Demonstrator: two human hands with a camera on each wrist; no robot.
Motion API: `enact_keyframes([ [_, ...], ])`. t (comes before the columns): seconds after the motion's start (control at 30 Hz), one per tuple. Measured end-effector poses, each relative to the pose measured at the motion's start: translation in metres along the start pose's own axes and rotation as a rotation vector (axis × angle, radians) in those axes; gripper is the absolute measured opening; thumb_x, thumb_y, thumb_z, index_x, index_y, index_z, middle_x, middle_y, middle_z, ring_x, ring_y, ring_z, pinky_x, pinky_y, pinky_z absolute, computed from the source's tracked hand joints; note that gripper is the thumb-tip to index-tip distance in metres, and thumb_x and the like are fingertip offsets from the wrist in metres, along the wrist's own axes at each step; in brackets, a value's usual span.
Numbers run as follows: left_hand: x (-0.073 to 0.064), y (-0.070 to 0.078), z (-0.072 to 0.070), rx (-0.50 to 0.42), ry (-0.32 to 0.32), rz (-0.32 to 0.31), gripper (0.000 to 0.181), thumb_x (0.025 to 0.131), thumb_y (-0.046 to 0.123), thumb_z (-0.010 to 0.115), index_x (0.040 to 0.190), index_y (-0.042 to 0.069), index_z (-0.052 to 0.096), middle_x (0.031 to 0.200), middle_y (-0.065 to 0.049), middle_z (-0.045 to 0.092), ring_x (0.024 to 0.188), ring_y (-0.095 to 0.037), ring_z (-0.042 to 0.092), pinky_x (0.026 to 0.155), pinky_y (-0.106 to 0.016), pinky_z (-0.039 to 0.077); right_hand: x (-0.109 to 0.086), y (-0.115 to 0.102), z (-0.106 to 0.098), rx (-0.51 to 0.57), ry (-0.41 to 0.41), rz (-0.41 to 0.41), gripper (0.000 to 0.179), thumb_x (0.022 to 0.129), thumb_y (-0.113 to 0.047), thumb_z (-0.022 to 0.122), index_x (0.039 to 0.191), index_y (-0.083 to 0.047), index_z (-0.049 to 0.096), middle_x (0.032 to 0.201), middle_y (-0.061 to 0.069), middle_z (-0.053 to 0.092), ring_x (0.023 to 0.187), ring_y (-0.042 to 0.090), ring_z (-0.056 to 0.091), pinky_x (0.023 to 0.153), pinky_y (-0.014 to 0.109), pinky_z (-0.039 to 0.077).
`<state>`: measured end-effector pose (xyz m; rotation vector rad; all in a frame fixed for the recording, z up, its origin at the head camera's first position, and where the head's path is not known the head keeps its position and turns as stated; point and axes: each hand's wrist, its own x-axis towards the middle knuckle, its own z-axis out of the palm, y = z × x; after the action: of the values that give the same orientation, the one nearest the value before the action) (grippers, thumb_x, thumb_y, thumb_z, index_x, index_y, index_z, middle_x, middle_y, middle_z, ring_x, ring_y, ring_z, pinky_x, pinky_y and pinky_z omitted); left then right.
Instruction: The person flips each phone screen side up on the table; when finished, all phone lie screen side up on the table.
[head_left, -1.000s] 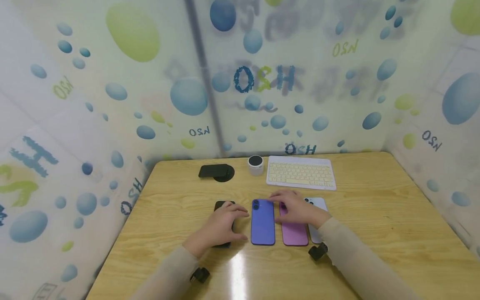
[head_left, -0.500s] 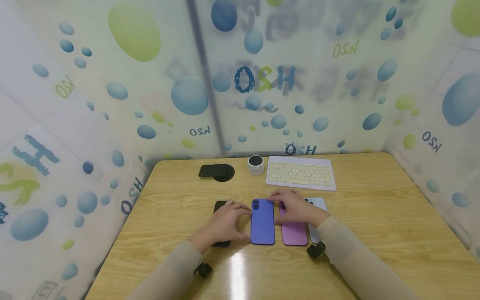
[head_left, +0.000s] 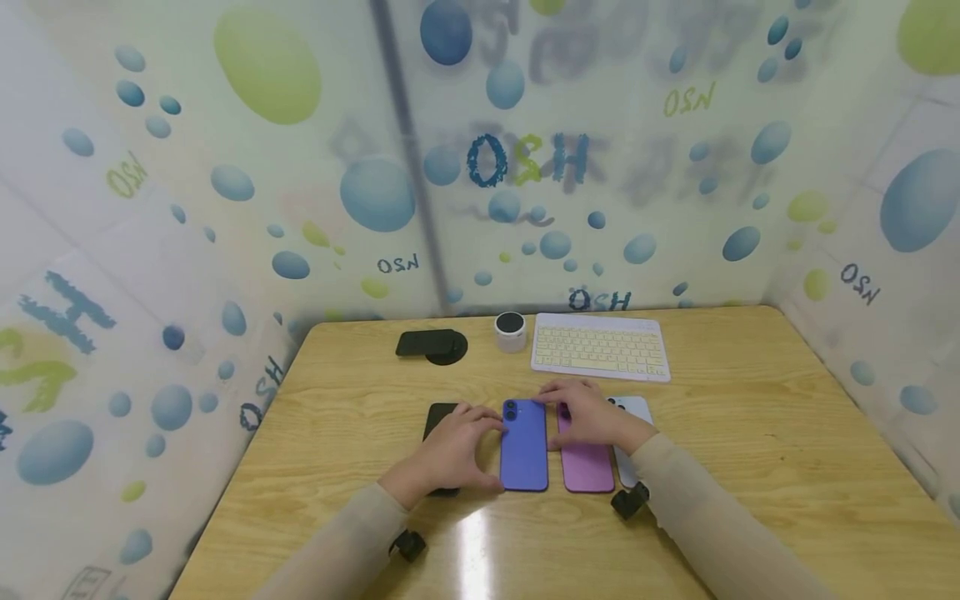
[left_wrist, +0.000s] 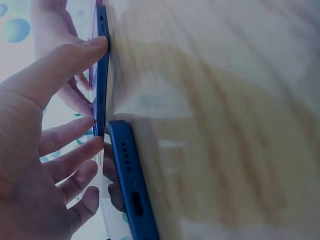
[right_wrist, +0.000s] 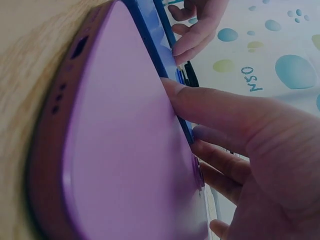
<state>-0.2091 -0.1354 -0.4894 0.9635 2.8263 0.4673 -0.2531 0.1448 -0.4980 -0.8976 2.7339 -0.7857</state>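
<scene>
A blue-violet phone (head_left: pixel 524 454) lies back up on the table, between both hands. My left hand (head_left: pixel 463 450) reaches over a black phone (head_left: pixel 441 412), its spread thumb and index finger at the blue phone's left edge. In the left wrist view, that thumb (left_wrist: pixel 95 45) meets the blue phone's lower corner. My right hand (head_left: pixel 588 415) arches over a pink phone (head_left: pixel 588 468), index fingertip by the blue phone's top right corner. The right wrist view has its thumb (right_wrist: pixel 200 102) against the blue phone's side. A pale blue phone (head_left: pixel 637 408) is partly hidden under the right forearm.
Along the back of the table (head_left: pixel 750 400) are a black phone-like slab on a round base (head_left: pixel 431 343), a small white cylinder with a dark top (head_left: pixel 511 333) and a white keyboard (head_left: pixel 600 348). Printed curtains (head_left: pixel 637 208) surround the table's back and sides.
My left hand has moved right, from over the black phone up to the blue phone's left edge. My right hand has stayed almost where it was.
</scene>
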Motion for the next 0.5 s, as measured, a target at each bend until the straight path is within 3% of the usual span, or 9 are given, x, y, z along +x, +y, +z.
enact_keyframes([
  [0.27,-0.0001,0.0008,0.0025,0.014,0.005,-0.011,0.086,0.067,0.062,0.089,0.137,0.020,0.066,0.146,0.001,0.058,0.125,-0.020,0.049,0.108,-0.042,0.045,0.0018,0.0026,0.0023,0.012,0.008,0.005,0.075,0.074,-0.034,0.093,0.140,-0.014,0.066,0.144,0.010,0.061,0.138,0.034,0.051,0.117,0.066,0.025],
  [0.5,-0.0009,0.0008,0.0023,0.012,0.013,0.002,0.087,0.067,0.062,0.089,0.138,0.019,0.065,0.146,0.000,0.058,0.125,-0.021,0.049,0.108,-0.043,0.045,0.0024,0.0014,0.0021,0.022,0.004,0.028,0.075,0.073,-0.032,0.094,0.141,-0.016,0.065,0.145,0.009,0.060,0.139,0.033,0.050,0.120,0.064,0.021],
])
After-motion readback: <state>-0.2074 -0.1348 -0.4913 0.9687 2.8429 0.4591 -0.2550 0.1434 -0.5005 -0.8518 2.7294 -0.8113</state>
